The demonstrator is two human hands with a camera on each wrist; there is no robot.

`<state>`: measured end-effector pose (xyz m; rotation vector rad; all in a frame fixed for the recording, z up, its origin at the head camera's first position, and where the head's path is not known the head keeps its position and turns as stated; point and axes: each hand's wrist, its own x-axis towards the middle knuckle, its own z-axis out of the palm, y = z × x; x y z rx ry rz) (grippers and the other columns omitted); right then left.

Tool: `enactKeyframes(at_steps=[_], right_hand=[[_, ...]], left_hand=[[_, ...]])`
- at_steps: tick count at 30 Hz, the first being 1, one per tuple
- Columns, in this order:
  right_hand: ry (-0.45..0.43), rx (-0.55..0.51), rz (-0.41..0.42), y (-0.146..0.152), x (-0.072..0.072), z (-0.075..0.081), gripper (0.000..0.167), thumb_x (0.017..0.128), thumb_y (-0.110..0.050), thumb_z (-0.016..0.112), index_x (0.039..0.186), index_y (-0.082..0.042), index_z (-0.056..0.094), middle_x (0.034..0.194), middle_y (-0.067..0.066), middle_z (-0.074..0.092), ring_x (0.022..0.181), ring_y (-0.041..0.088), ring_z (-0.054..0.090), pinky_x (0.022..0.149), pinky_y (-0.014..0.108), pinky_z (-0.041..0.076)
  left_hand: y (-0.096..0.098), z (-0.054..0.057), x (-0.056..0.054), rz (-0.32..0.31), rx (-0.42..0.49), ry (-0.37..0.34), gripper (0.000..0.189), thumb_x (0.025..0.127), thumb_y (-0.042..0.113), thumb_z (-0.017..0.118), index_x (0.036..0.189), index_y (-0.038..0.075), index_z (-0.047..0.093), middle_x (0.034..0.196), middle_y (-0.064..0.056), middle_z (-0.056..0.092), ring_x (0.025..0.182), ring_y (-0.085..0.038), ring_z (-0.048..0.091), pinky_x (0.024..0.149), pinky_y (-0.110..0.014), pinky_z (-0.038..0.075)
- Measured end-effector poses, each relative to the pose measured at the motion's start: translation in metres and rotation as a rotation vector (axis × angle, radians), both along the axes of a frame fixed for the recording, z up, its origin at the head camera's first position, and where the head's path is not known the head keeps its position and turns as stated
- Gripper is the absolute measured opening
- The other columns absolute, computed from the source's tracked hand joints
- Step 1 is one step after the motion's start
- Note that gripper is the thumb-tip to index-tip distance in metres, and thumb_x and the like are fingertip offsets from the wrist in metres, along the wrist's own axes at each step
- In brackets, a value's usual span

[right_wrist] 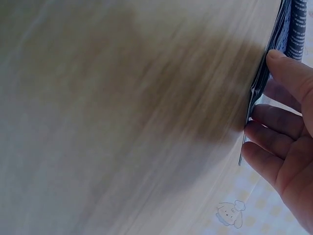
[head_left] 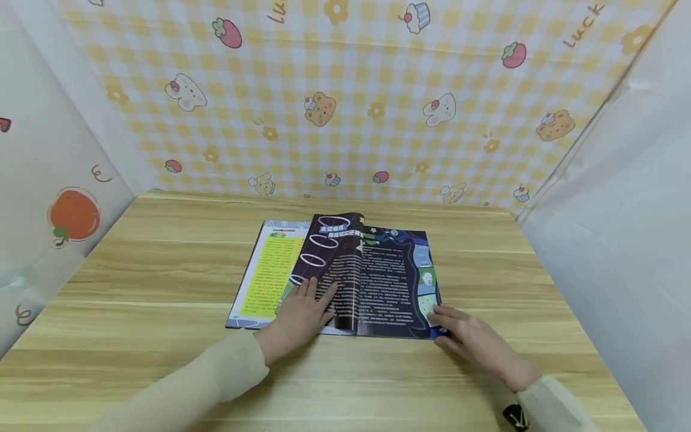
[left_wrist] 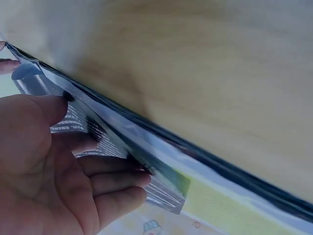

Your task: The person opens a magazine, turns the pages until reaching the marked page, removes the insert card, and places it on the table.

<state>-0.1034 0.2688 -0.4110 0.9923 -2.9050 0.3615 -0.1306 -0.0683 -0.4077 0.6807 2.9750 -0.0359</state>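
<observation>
Rests straight, slightly parted fingers of the left hand (head_left: 298,318) on the dark leaf (head_left: 345,264) in the left half of the open magazine (head_left: 385,288), gripping nothing. Probably laid flat so as to press down the leaf, arched at the magazine's spine and covering only part of the yellow page (head_left: 264,273) beneath. Sets the right hand (head_left: 477,342) at the magazine's lower right corner, with fingers lightly bent at the outer edge and thumb against the bottom edge; impossible to tell whether pinching the corner or merely touching. Likely put there to steady the magazine against sliding under any push from the left. Has the magazine lying on the wood-grain table (head_left: 178,258), bottom edge toward the sleeves (head_left: 232,366), apparently for easy reach with both hands. Behind the magazine, checked cloth (head_left: 232,102) printed with animals, strawberries and cakes.
</observation>
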Motion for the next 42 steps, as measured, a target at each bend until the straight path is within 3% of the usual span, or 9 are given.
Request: enactKeyframes(at_steps=[6,15,17,22,25,31,34,38,42], right_hand=[[0.000,-0.001,-0.003,0.001,-0.001,0.000,0.037,0.081,-0.015,0.071,0.114,0.001,0.064,0.123,0.023,0.059,0.109,0.037,0.060,0.086,0.043,0.052],[-0.020,-0.007,-0.008,0.001,-0.003,-0.001,0.038,0.081,-0.016,0.071,0.115,0.002,0.064,0.123,0.024,0.059,0.109,0.037,0.060,0.086,0.043,0.052],[-0.029,-0.009,-0.008,0.001,-0.004,0.000,0.039,0.082,-0.016,0.071,0.115,0.002,0.064,0.123,0.024,0.059,0.109,0.038,0.060,0.087,0.043,0.051],[-0.050,-0.017,-0.007,0.002,-0.005,0.003,0.036,0.082,-0.017,0.070,0.113,0.002,0.065,0.121,0.024,0.060,0.108,0.038,0.060,0.087,0.044,0.051],[-0.060,-0.022,0.002,0.002,-0.007,0.005,0.034,0.083,-0.016,0.069,0.112,0.001,0.066,0.121,0.024,0.060,0.108,0.038,0.060,0.088,0.045,0.050],[-0.074,-0.022,0.009,0.001,-0.008,0.009,0.029,0.084,-0.010,0.067,0.111,0.001,0.067,0.120,0.024,0.061,0.107,0.039,0.061,0.087,0.045,0.050],[-0.055,-0.002,0.011,0.000,-0.009,0.009,0.027,0.084,-0.005,0.066,0.111,0.001,0.067,0.119,0.024,0.062,0.106,0.038,0.061,0.087,0.044,0.051],[-0.020,0.016,0.019,0.000,-0.008,0.009,0.023,0.082,-0.001,0.066,0.105,0.000,0.070,0.114,0.021,0.065,0.104,0.036,0.063,0.085,0.043,0.052],[0.022,-0.010,0.020,-0.001,-0.008,0.008,0.012,0.082,-0.001,0.067,0.092,-0.007,0.070,0.095,0.006,0.071,0.088,0.021,0.068,0.076,0.033,0.056]], left_hand=[[-0.015,-0.001,0.004,0.028,0.012,-0.022,0.056,0.097,0.040,0.046,0.144,0.010,0.039,0.142,-0.029,0.038,0.132,-0.043,0.037,0.107,-0.051,0.034],[-0.031,0.004,0.013,0.009,0.079,-0.039,0.058,0.095,0.031,0.053,0.133,-0.012,0.043,0.141,-0.029,0.039,0.130,-0.042,0.039,0.109,-0.047,0.033],[-0.034,0.006,0.014,0.024,0.073,-0.051,0.058,0.095,0.030,0.053,0.135,-0.010,0.041,0.140,-0.030,0.040,0.129,-0.043,0.040,0.108,-0.047,0.033],[-0.043,0.010,0.013,0.027,-0.027,-0.028,0.055,0.095,0.033,0.053,0.144,0.012,0.039,0.136,-0.030,0.044,0.122,-0.044,0.048,0.096,-0.050,0.045],[-0.047,0.013,0.012,0.017,-0.078,-0.021,0.051,0.095,0.034,0.053,0.143,0.021,0.041,0.135,-0.029,0.046,0.120,-0.044,0.050,0.091,-0.050,0.049],[-0.045,0.016,0.009,0.002,-0.023,-0.057,0.047,0.095,0.024,0.053,0.139,0.009,0.045,0.138,-0.029,0.043,0.126,-0.045,0.043,0.101,-0.052,0.040],[-0.040,0.017,0.009,0.003,0.044,-0.070,0.045,0.095,0.017,0.053,0.135,0.000,0.047,0.137,-0.030,0.044,0.125,-0.046,0.044,0.100,-0.052,0.041],[-0.034,0.018,0.010,0.014,0.058,-0.083,0.040,0.095,0.007,0.049,0.133,-0.006,0.047,0.135,-0.032,0.045,0.122,-0.046,0.046,0.093,-0.052,0.046],[-0.032,0.017,0.010,0.022,0.019,-0.111,0.040,0.095,-0.001,0.043,0.135,-0.006,0.045,0.137,-0.032,0.042,0.125,-0.046,0.044,0.091,-0.052,0.048]])
